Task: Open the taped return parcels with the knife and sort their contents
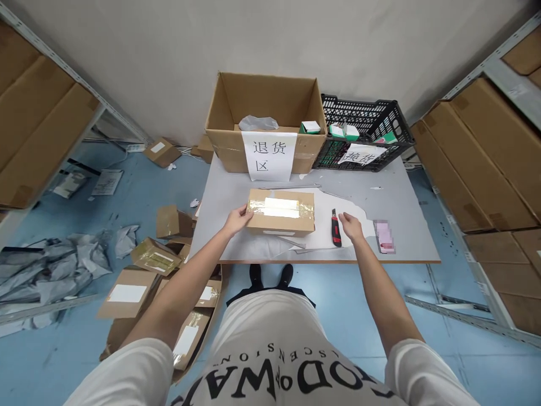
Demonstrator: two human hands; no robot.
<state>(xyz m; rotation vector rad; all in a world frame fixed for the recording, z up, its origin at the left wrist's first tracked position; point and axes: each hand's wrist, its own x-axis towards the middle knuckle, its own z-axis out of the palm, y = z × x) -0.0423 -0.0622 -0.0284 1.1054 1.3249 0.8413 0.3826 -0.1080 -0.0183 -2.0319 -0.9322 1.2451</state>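
Observation:
A taped cardboard box [281, 223] with a white label on top lies on the table in front of me. My left hand [239, 219] grips its left end, thumb towards the near side and the other fingers partly hidden behind the edge. To the right of the box, a red and black utility knife [336, 230] rests on a white sheet [323, 206]. My right hand [350, 227] hovers just right of the knife, apart from it, with loosely bent fingers and nothing visible in them.
At the table's back stand a large open carton [228, 149] with a paper sign and a black plastic crate [363, 113] holding small green-white boxes. A pinkish, blurred item [384, 237] lies at right. Parcels [127, 290] pile up on the floor left; shelves with cartons flank both sides.

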